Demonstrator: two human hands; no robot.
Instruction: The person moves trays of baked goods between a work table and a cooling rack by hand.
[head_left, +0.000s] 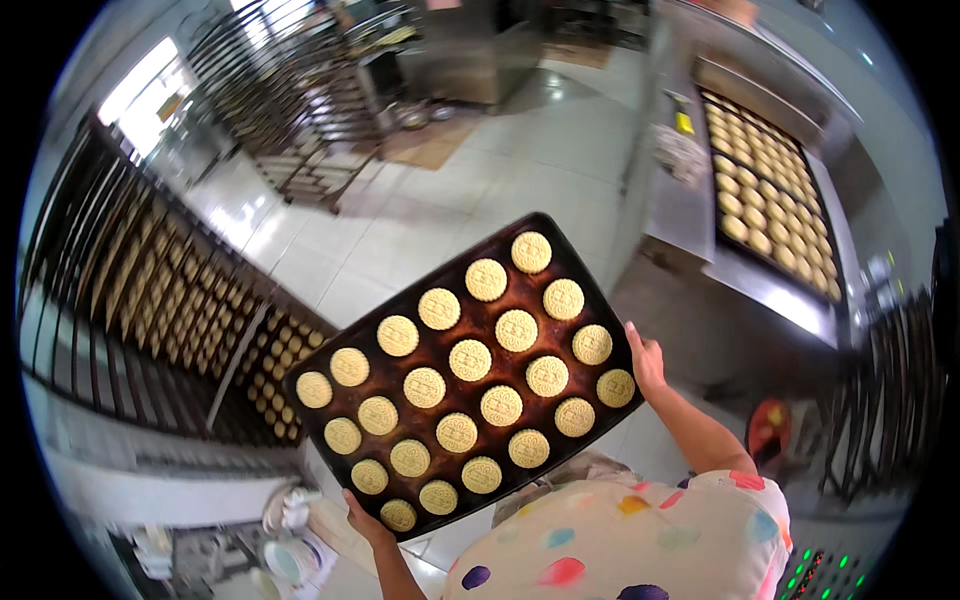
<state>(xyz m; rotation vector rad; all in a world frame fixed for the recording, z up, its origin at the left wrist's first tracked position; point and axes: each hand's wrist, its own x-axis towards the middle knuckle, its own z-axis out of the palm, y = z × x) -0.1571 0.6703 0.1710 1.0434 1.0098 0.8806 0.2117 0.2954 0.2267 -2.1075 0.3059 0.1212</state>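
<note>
A dark metal baking tray (442, 405) is held level in front of my body, slanting across the view. Rows of pale, round mooncakes (470, 360) with pressed patterns and scalloped edges stand on it, spaced apart. My left hand (366, 520) grips the tray's near left corner, thumb up along the rim. On the opposite short side, my right hand (646, 358) grips the rim with the thumb on top. The fingers of both hands are largely hidden beneath the tray.
At left stands a rack (172, 300) loaded with trays of round pastries. Another tray rack (300, 112) stands farther back on the tiled floor (480, 195). To the right, a steel counter (675, 217) bears trays of pastries (772, 195), a cloth (681, 154) and a yellow-handled tool (682, 120).
</note>
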